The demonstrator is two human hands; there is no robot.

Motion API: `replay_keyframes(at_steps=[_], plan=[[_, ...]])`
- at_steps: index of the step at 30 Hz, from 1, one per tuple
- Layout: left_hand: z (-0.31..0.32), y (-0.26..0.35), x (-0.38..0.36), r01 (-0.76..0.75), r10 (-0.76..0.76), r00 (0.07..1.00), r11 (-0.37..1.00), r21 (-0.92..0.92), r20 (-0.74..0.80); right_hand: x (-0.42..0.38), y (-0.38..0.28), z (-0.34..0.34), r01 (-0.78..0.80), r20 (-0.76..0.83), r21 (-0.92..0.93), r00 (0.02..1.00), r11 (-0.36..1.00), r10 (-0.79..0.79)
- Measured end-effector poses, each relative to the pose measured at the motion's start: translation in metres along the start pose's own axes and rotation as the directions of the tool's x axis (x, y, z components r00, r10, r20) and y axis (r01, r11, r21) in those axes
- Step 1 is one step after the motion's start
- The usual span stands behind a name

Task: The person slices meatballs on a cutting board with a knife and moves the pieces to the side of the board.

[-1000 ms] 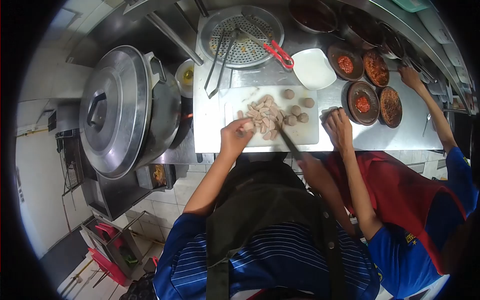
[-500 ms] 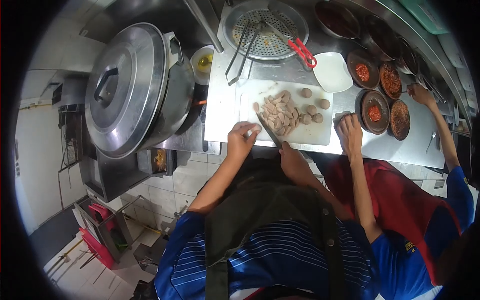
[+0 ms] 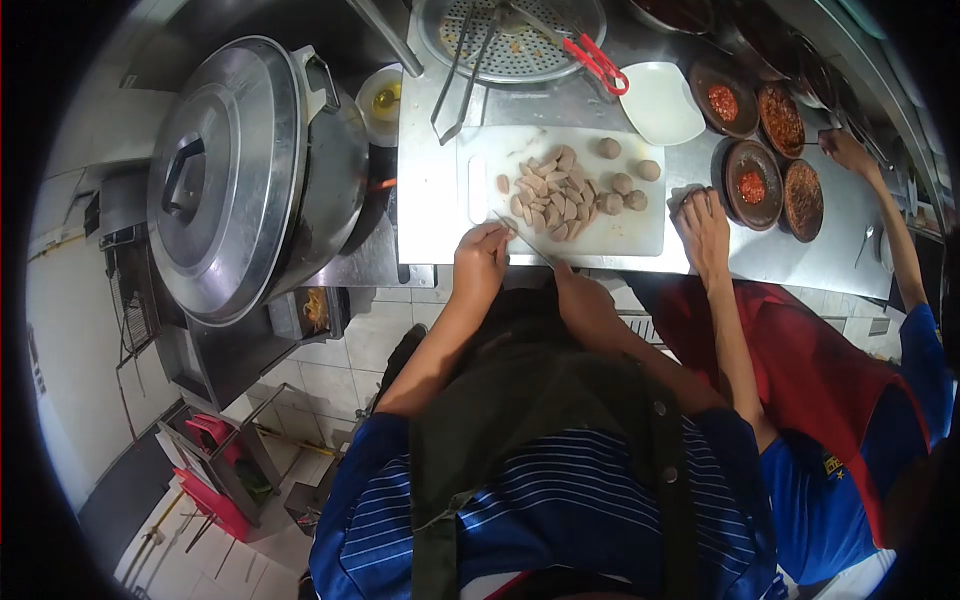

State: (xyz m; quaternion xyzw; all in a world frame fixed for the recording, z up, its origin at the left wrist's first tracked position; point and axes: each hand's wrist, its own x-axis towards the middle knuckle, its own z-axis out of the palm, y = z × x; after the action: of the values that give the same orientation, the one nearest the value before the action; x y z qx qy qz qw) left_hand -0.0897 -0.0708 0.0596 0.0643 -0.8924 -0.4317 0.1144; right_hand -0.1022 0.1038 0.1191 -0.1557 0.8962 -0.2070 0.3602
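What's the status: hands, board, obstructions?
Right hand on knife, left hand pinching a piece at blade. Cut pieces heaped on board, five whole balls alongside. Co-worker's hand close by, off board.

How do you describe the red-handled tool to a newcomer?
On the steel counter, find the round tray with small holes. The tongs rest across its rim, beside the white plate. Only their handles are red, unlike the plain tongs nearby.
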Motion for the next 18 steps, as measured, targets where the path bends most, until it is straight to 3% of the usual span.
replay_keyframes(at_steps=[4,10,12,16,18], plan=[[-0.001,0.000,-0.001,-0.017,0.017,1.000,1.000,-0.006,-0.015,0.020,0.009,0.008,0.067,-0.103,0.032,0.993,0.997,-0.063],[-0.004,-0.003,-0.001,0.011,-0.012,1.000,0.999,-0.041,-0.024,-0.001,0.000,-0.007,0.094,-0.087,0.070,0.992,0.993,-0.088],[-0.002,-0.005,-0.001,-0.004,0.003,0.999,0.999,-0.034,-0.040,-0.004,0.000,-0.009,0.060,0.042,0.012,0.997,0.998,-0.060],[-0.003,-0.006,-0.003,0.002,-0.003,0.999,1.000,-0.025,-0.038,0.001,-0.002,-0.005,0.065,0.048,0.012,0.997,0.998,-0.065],[-0.002,-0.005,-0.004,-0.007,0.007,0.999,1.000,-0.013,-0.035,0.017,-0.001,0.008,0.083,-0.037,0.009,0.996,0.997,-0.082]])
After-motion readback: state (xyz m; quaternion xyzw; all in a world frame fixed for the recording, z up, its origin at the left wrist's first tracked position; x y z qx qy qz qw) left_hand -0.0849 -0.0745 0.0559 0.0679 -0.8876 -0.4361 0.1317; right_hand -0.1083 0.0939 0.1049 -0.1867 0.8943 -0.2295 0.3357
